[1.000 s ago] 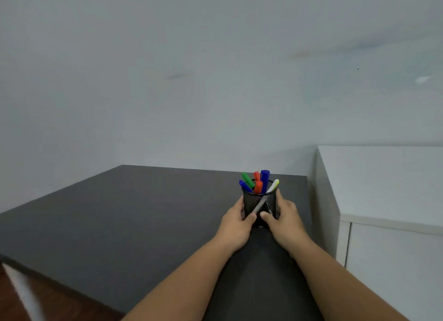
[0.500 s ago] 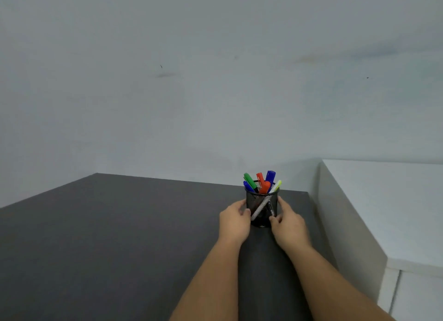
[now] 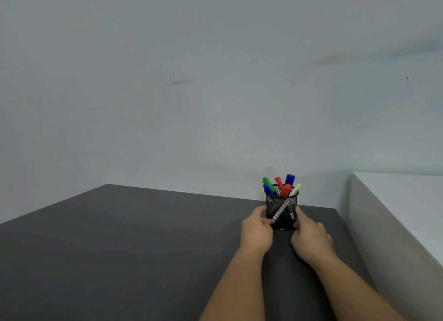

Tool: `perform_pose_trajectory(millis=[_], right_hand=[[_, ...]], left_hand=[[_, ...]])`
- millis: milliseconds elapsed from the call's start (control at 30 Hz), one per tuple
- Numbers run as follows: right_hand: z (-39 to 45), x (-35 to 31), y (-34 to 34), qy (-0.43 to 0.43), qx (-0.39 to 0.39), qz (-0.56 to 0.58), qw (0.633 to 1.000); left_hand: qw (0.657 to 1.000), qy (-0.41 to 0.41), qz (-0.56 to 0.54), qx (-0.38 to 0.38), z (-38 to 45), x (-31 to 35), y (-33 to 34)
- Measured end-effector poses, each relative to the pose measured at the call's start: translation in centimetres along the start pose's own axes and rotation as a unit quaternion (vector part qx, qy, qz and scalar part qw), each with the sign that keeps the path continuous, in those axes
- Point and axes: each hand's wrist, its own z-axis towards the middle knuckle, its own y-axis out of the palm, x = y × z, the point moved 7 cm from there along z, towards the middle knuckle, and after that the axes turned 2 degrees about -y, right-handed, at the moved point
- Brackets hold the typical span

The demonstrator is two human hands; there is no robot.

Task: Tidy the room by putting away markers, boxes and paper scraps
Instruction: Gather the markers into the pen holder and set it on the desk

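Both hands have slid the cup farther back on the table [image 3: 119, 248]. Left hand [image 3: 256, 232] and right hand [image 3: 310, 241] clasp its sides. Cup [image 3: 282, 210] stands upright near the wall [image 3: 191, 105], markers [image 3: 284, 187] inside.

No legible text, label, brand, number or sign appears anywhere in the frame. The markers [image 3: 281, 187] in the mesh cup [image 3: 282, 210], right of centre in the lower half, carry no readable print; their barrels are too small to resolve.
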Motion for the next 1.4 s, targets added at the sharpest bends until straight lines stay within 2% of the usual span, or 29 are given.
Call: perform_pose_trajectory(millis=[233, 733, 900, 1033, 1400], right_hand=[[0.7, -0.6, 0.6, 0.006, -0.021, -0.048, 0.999], [1.4, -0.7, 0.7, 0.006, -0.046, -0.068, 0.997], [2.5, -0.1, 1.0, 0.002, -0.056, -0.074, 0.996], [3.6, 0.4, 1.1, 0.011, -0.057, -0.075, 0.995], [4.2, 0.3, 1.5, -0.02, -0.062, -0.107, 0.992]], left_hand=[[1.0, -0.002, 0.012, -0.017, 0.8, 0.1, 0.0], [0.997, 0.014, 0.053, -0.051, 2.1, -0.1, 0.9], [0.986, 0.038, 0.153, -0.06, 3.6, -0.5, 1.8], [0.961, 0.059, 0.262, -0.064, 4.7, -0.4, 2.4], [0.913, 0.073, 0.395, -0.076, 6.3, -0.7, 3.2]])
